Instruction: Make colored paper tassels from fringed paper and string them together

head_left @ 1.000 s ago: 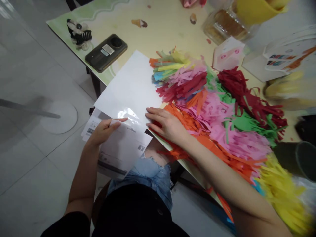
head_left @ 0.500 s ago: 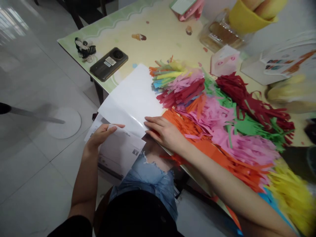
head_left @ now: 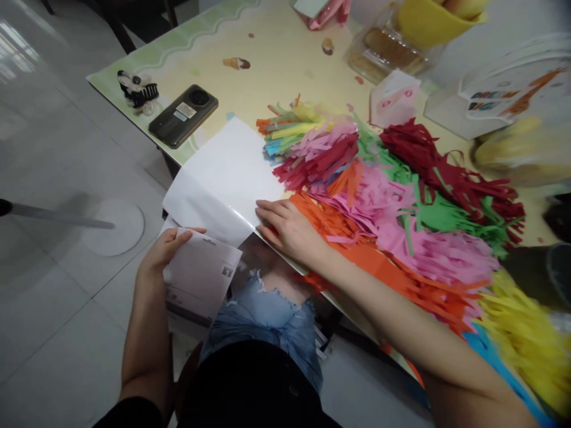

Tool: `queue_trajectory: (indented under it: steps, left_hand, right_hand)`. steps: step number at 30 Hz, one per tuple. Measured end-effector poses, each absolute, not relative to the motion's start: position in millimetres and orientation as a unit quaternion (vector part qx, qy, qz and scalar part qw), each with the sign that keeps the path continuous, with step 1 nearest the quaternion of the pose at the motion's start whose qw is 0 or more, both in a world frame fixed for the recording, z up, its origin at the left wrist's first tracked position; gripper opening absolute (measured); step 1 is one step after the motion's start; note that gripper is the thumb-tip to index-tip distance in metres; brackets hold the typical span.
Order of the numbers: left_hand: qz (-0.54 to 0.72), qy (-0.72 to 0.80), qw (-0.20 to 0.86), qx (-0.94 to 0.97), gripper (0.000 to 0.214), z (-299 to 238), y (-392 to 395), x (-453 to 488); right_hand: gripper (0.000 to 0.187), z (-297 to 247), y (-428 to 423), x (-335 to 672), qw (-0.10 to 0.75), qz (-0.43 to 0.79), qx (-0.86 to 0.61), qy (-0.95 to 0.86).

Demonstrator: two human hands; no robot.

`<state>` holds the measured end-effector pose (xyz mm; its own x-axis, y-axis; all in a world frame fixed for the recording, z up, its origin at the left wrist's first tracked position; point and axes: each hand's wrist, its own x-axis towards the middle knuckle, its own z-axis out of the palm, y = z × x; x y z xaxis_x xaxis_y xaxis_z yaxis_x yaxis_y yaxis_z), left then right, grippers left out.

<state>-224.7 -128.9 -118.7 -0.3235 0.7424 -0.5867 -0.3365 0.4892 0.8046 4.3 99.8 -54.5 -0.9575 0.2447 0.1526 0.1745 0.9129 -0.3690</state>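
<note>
My left hand (head_left: 164,249) grips the top edge of a printed paper package (head_left: 196,285) held below the table edge, over my lap. My right hand (head_left: 285,229) lies flat, fingers stretched out, on the table edge where a glossy white sheet (head_left: 223,178) meets a heap of fringed orange paper (head_left: 357,249). The white sheet hangs partly off the table corner. Piles of cut coloured paper strips (head_left: 383,196) in pink, red, green and yellow spread to the right of my right hand.
A dark phone (head_left: 182,115) and a black-and-white hair clip (head_left: 136,92) lie near the table's left corner. A small pink box (head_left: 395,98), a clear food container (head_left: 379,50), a yellow bowl (head_left: 430,21) and a white bag (head_left: 499,98) stand at the back. Grey tiled floor (head_left: 53,285) lies left.
My left hand has drawn the printed package down and away from under the white sheet. My right hand stays flat at the table edge. The view has shifted slightly.
</note>
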Motion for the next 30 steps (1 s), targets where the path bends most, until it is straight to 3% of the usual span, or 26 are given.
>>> queue_trajectory:
  steps: [12, 23, 27, 30]
  left_hand:
    - [0.488, 0.664, 0.542, 0.166, 0.074, -111, -132, -222]
    - [0.497, 0.659, 0.539, 0.171, 0.071, -109, -128, -217]
    - [0.489, 0.669, 0.52, 0.208, 0.071, -110, -132, -217]
    - [0.476, 0.684, 0.506, 0.221, 0.075, -109, -133, -215]
  right_hand:
    - [0.036, -59, 121, -8, 0.108, 0.15, -0.161, -0.97]
    - [0.031, -63, 91, -8, 0.14, 0.257, -0.158, -0.943]
    - [0.032, -59, 94, -10, 0.101, 0.219, -0.145, -0.96]
    - [0.039, -50, 95, -15, 0.019, 0.12, -0.122, -0.985]
